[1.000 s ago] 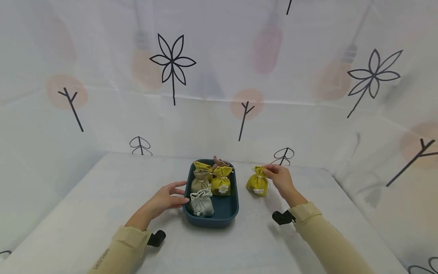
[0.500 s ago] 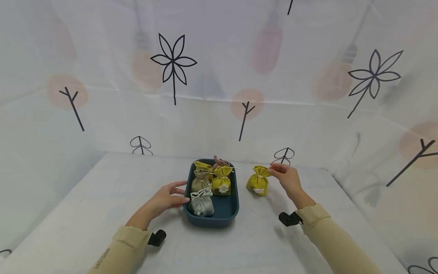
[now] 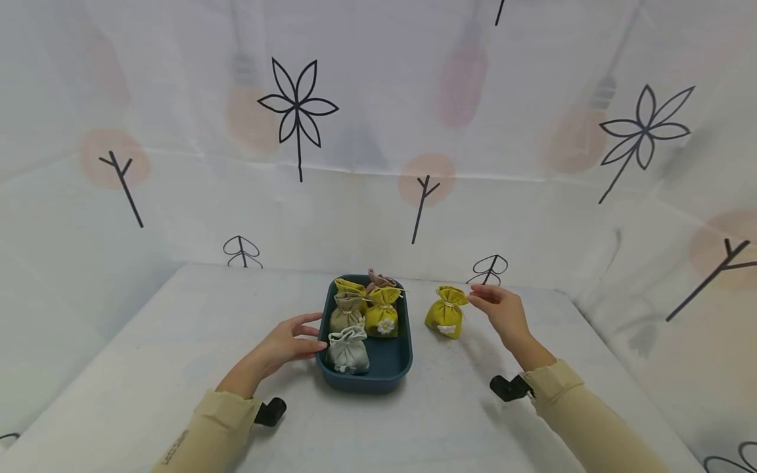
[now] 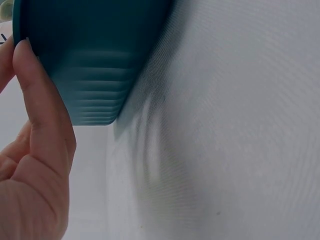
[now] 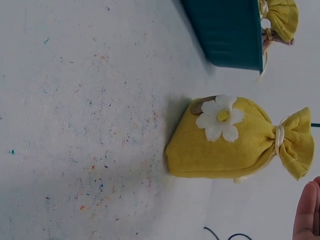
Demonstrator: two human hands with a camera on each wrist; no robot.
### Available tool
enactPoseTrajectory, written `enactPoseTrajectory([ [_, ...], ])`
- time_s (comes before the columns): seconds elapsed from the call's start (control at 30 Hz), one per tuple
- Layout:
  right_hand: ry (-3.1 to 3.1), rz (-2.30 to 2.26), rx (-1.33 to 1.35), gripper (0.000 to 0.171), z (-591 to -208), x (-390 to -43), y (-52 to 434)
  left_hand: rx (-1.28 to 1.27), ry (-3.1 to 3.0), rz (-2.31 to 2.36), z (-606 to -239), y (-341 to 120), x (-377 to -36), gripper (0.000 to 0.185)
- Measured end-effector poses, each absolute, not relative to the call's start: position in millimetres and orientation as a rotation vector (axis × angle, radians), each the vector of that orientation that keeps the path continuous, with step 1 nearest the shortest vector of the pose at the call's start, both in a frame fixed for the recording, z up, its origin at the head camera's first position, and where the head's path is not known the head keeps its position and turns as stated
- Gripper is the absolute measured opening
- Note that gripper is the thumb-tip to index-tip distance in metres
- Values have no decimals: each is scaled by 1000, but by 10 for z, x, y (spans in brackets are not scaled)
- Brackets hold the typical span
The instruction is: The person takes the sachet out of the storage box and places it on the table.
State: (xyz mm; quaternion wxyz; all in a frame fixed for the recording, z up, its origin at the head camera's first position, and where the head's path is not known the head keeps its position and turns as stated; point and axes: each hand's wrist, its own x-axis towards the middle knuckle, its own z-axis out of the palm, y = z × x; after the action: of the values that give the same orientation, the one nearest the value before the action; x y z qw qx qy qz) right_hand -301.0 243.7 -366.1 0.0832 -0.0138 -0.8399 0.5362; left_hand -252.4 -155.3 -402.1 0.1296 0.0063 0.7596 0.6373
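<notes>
A dark teal tray [image 3: 390, 368] sits on the white table and holds several small drawstring pouches: a grey one [image 3: 348, 350] in front, a beige one [image 3: 347, 312], a yellow one with a daisy [image 3: 382, 313] and more behind. My left hand [image 3: 290, 343] rests with straight fingers against the tray's left wall [image 4: 85, 60]. Another yellow daisy pouch [image 3: 446, 313] [image 5: 235, 140] stands upright on the table just right of the tray. My right hand [image 3: 503, 312] hovers beside it with relaxed fingers, off the pouch; only a fingertip [image 5: 306, 212] shows in the right wrist view.
The white table [image 3: 177, 355] is enclosed by a white cloth backdrop [image 3: 378, 131] printed with flowers and twigs, close behind the tray and along both sides. Black wrist camera mounts [image 3: 508, 387] sit at both sleeves.
My right hand has let go of the yellow daisy pouch's neck and drawn back to the right. The pouch stays standing by the tray. The left hand has not moved.
</notes>
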Motion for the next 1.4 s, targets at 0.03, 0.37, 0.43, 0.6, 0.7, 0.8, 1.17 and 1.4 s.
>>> enactPoseTrajectory([
  [0.03, -2510, 1601, -34, 40, -3656, -3000, 2435, 17, 2208, 1852, -4020, -1552, -2522, 72],
  [0.37, -2529, 1621, 37, 39, -3604, -2915, 2348, 26, 2211, 1845, -4015, -1551, -2519, 73],
  [0.43, -2531, 1629, 50, 38, -3598, -2894, 2321, 28, 2211, 1845, -4018, -1552, -2524, 72],
  [0.6, -2532, 1656, 104, 37, -3594, -2844, 2248, 32, 2205, 1846, -4027, -1553, -2542, 72],
  [0.7, -2532, 1671, 134, 37, -3588, -2826, 2199, 30, 2203, 1846, -4026, -1554, -2539, 72],
  [0.8, -2541, 1685, 143, 37, -3573, -2816, 2149, 28, 2206, 1843, -4021, -1555, -2531, 72],
  [1.17, -2552, 1701, 174, 34, -3545, -2820, 2012, 32, 2197, 1855, -4019, -1552, -2523, 71],
  [1.4, -2545, 1746, 179, 33, -3543, -2832, 1916, 23, 2192, 1861, -4021, -1551, -2524, 72],
])
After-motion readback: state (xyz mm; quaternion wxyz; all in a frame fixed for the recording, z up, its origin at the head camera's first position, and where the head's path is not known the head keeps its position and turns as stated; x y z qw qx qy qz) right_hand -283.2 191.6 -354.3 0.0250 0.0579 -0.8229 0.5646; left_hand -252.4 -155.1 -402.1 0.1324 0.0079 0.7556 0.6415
